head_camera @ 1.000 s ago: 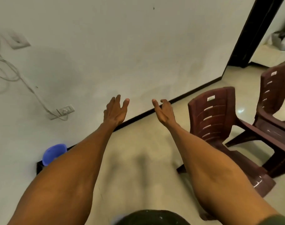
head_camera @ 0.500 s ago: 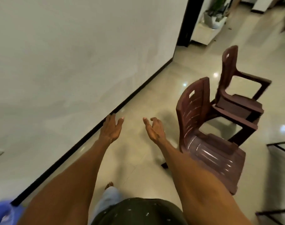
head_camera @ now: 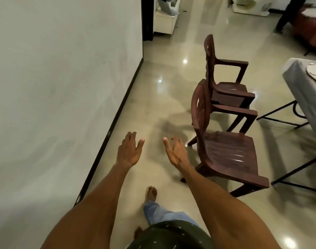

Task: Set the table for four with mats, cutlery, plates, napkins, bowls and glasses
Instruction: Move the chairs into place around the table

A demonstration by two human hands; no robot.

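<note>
My left hand point(head_camera: 129, 151) and my right hand point(head_camera: 176, 152) are stretched out in front of me over the tiled floor, palms facing each other, fingers relaxed, holding nothing. At the right edge stands the table point(head_camera: 297, 78) under a grey cloth, with a white plate point(head_camera: 315, 71) on it, partly cut off by the frame. No other tableware shows.
Two dark brown plastic chairs, a near chair point(head_camera: 227, 155) and a far chair point(head_camera: 225, 87), stand to my right between me and the table. A white wall point(head_camera: 54, 87) with a black skirting runs along my left. A white cabinet point(head_camera: 164, 22) sits at the far doorway.
My view has swung right, away from the wall. The blue bowl and the wall socket have left the view; the table and plate have come in. Both hands stay open and empty.
</note>
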